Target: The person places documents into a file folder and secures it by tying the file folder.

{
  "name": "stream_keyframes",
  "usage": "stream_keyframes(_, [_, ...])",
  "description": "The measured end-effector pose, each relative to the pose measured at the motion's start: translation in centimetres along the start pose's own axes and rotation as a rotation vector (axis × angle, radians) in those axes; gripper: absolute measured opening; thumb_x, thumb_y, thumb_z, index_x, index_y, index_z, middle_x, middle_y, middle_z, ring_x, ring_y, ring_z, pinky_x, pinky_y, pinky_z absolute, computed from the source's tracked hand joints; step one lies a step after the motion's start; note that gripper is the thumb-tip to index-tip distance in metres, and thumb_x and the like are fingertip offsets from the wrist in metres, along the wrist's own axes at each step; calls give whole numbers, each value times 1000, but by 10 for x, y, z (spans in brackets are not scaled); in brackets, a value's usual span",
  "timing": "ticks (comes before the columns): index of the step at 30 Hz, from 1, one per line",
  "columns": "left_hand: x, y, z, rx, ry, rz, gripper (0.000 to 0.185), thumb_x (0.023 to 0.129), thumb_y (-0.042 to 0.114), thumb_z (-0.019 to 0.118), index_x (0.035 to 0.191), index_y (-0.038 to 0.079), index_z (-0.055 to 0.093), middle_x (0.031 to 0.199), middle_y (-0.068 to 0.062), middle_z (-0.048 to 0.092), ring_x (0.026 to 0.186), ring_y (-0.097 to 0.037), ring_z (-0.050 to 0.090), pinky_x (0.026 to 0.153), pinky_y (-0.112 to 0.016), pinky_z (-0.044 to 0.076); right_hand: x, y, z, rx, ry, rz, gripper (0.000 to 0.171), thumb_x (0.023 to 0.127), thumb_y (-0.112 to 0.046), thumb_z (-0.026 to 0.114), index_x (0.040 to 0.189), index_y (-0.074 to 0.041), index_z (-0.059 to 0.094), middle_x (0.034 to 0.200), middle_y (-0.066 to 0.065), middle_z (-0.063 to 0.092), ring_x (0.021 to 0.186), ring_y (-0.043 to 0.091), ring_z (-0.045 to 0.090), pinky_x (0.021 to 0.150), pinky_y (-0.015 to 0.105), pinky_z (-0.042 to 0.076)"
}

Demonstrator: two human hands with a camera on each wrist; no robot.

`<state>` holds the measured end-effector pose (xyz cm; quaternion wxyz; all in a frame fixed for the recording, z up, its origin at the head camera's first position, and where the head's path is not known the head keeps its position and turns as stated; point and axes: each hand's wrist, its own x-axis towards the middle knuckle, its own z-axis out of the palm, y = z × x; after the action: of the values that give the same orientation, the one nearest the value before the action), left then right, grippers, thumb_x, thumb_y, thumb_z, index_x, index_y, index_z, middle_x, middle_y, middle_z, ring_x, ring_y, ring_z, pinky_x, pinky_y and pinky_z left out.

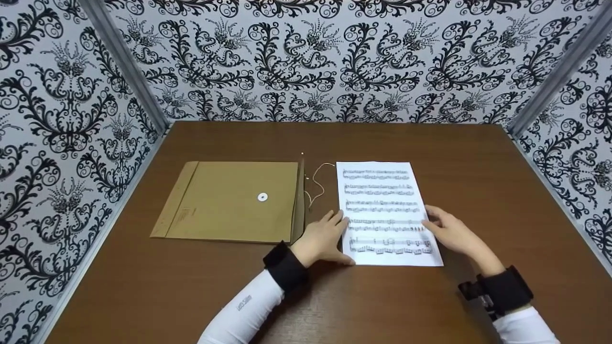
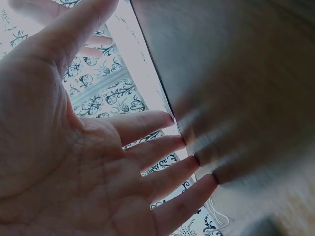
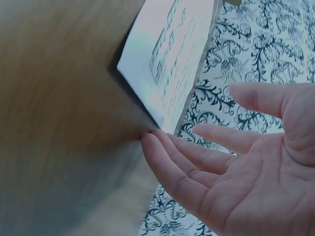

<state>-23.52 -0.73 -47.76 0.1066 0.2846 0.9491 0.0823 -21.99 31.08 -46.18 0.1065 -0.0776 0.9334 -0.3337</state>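
both hands [image 1: 322, 240] [image 1: 452, 232] flank the sheet music [image 1: 385, 214], fingers [image 2: 147, 123] at its edges.

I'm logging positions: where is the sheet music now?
In the head view, the sheet music lies on the table right of centre, between the left hand and the right hand, with the envelope to its left.

Left band [image 1: 286, 267]: black, wide, wrapped round the wrist.
Left hand [image 1: 322, 239]: bare, just beyond the left band.
Left sleeve [image 1: 258, 294]: white, long, close-fitting, adjoining the left band; small dark lettering [image 1: 244, 303] printed lengthwise near the left band, too small to read surely.
Right hand [image 1: 452, 232]: bare.
Right band [image 1: 508, 289]: black, bulky, well to the right of the left band.
Fitting [image 1: 471, 289]: small, black, silvery detail, on the right band's side facing the left band.
Right sleeve [image 1: 526, 327]: white.
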Motion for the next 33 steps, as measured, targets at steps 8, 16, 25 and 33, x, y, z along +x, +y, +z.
stream_keyframes(8, [0, 0, 0, -9, -7, -5, 107, 74, 63, 82, 158, 11, 39, 168, -11, 35, 156, -32, 35, 116, -49, 47, 14, 6, -7, 33, -13, 47, 65, 109, -23, 45, 151, 21, 23, 150, 49, 33, 137, 62, 43, 110, 66, 42])
stream_keyframes(16, [1, 1, 1, -16, -6, -6, 108, 74, 62, 83, 158, 11, 39, 167, -11, 36, 155, -33, 35, 115, -50, 47, 22, 4, -8, 97, -20, 68, 67, 110, -23, 44, 153, 21, 18, 152, 48, 32, 142, 61, 36, 116, 67, 36])
stream_keyframes(25, [1, 0, 1, -12, -10, -8, 108, 74, 63, 83, 158, 12, 39, 168, -10, 35, 156, -32, 35, 116, -48, 47, 26, 5, -10, 181, -9, 106, 71, 109, -26, 46, 156, 17, 14, 153, 44, 33, 142, 56, 40, 109, 55, 49])
stream_keyframes(33, [0, -1, 1, -7, -5, -4, 107, 74, 63, 83, 158, 12, 39, 168, -10, 35, 156, -32, 35, 118, -46, 45, 26, 8, -11, 227, 6, 97, 66, 109, -20, 47, 156, 16, 18, 146, 39, 41, 131, 50, 52, 97, 42, 59])
